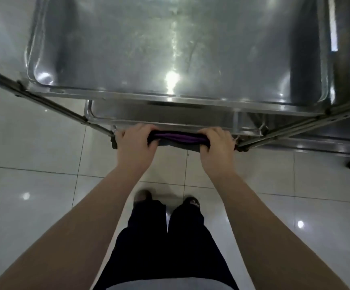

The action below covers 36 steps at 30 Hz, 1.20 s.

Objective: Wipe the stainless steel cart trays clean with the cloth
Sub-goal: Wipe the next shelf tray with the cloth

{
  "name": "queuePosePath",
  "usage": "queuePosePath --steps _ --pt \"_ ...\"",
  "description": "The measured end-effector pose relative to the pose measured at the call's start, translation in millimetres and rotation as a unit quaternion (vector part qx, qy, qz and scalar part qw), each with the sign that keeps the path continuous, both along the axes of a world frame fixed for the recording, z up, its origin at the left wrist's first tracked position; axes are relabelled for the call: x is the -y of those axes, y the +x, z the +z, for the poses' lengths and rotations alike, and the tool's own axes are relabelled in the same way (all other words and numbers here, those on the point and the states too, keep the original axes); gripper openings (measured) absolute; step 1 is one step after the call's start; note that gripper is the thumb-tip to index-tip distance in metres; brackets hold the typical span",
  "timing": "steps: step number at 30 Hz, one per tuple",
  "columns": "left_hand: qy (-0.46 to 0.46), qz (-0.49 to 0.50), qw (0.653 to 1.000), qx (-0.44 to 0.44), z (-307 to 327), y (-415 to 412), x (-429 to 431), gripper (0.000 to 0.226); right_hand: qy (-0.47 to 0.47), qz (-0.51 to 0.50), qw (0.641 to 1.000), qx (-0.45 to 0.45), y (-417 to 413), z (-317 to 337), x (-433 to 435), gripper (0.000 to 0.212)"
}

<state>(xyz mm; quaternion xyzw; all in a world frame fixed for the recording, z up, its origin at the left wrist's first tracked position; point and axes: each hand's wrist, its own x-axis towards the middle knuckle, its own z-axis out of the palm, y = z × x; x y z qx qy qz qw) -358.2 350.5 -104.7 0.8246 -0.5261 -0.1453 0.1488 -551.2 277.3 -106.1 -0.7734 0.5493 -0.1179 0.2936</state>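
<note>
Glossy floor tiles [33, 143] surround the steel cart, whose top tray [128, 49] fills the far field. At its near edge lies the rolled cloth [178, 139], probably soft, light and limp. Left hand [136, 141] and right hand [216, 145] clench its ends.

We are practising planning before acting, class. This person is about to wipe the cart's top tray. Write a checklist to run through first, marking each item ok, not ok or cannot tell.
1. Cloth held: left hand and right hand both grip the cloth, fingers curled over it: ok.
2. Cloth opened for wiping: it is bunched into a roll between the hands: not ok.
3. Cloth on the top tray: it is at the near end of the cart, off the tray: not ok.
4. Tray already clean: streaks show along its middle: not ok.
5. Cloth damp enough: cannot tell.
</note>
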Motion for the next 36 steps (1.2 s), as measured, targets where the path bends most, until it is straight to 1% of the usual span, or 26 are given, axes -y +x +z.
queuePosePath --steps 2,4,7,10,13,15,19,21,23,24,25,26,27,28,29,30,31,32,33,34,35,36 --pt "0.009 0.004 1.0 -0.005 -18 1 -4 0.026 0.006 -0.002 1.0 0.008 0 -20 -5 0.037" --pt "-0.002 0.005 1.0 -0.018 -41 4 -4 0.026 -0.002 -0.014 1.0 0.022 2 -44 -6 0.039" --pt "-0.021 0.005 0.999 -0.033 -91 10 1 0.026 -0.02 -0.041 0.997 0.06 9 -93 -4 0.045" --pt "-0.051 -0.003 0.995 -0.08 -150 19 14 0.024 -0.03 -0.065 0.99 0.118 16 -147 1 0.05" --pt "-0.079 -0.005 0.989 -0.127 -201 24 33 0.024 -0.005 -0.104 0.985 0.137 21 -194 14 0.052" --pt "-0.126 -0.01 0.982 -0.141 -226 25 47 0.027 0.001 -0.114 0.983 0.147 21 -215 28 0.052" --pt "-0.192 -0.002 0.958 -0.215 -254 30 93 0.028 -0.065 -0.098 0.981 0.155 25 -238 75 0.043" --pt "-0.201 -0.009 0.954 -0.224 -265 38 133 0.023 -0.087 -0.101 0.981 0.141 33 -248 115 0.041" --pt "-0.174 -0.022 0.968 -0.182 -280 48 173 0.021 -0.092 -0.096 0.986 0.105 45 -259 153 0.04" --pt "-0.148 -0.035 0.979 -0.136 -290 53 188 0.025 -0.089 -0.094 0.989 0.077 51 -268 168 0.042" --pt "-0.121 -0.052 0.988 -0.082 -302 56 199 0.032 -0.088 -0.092 0.991 0.028 55 -279 180 0.044" --pt "-0.105 -0.072 0.991 -0.031 -313 61 207 0.04 -0.09 -0.09 0.991 -0.049 59 -292 187 0.047" --pt "-0.112 -0.089 0.99 0.01 -324 67 213 0.048 -0.102 -0.088 0.982 -0.129 62 -303 189 0.052" --pt "-0.138 -0.095 0.986 0.028 -333 74 219 0.053 -0.136 -0.084 0.971 -0.178 65 -312 187 0.057" --pt "-0.166 -0.089 0.982 0.025 -337 83 227 0.054 -0.185 -0.072 0.962 -0.189 70 -320 184 0.061" --pt "-0.185 -0.08 0.979 0.017 -340 92 236 0.052 -0.234 -0.048 0.956 -0.171 75 -327 179 0.062" --pt "-0.182 -0.072 0.98 0.026 -342 100 244 0.049 -0.259 -0.014 0.954 -0.15 81 -332 172 0.062" --pt "-0.154 -0.072 0.983 0.064 -345 106 250 0.048 -0.244 0.027 0.959 -0.141 89 -336 167 0.063" --pt "-0.109 -0.085 0.984 0.114 -348 110 254 0.049 -0.195 0.06 0.968 -0.147 98 -340 163 0.064" --pt "-0.068 -0.107 0.981 0.148 -353 110 255 0.05 -0.138 0.079 0.971 -0.177 105 -345 161 0.068" --pt "-0.045 -0.128 0.978 0.157 -359 109 253 0.05 -0.101 0.086 0.968 -0.214 110 -350 160 0.071" --pt "-0.037 -0.14 0.978 0.149 -364 107 250 0.05 -0.089 0.084 0.962 -0.243 113 -353 162 0.072"
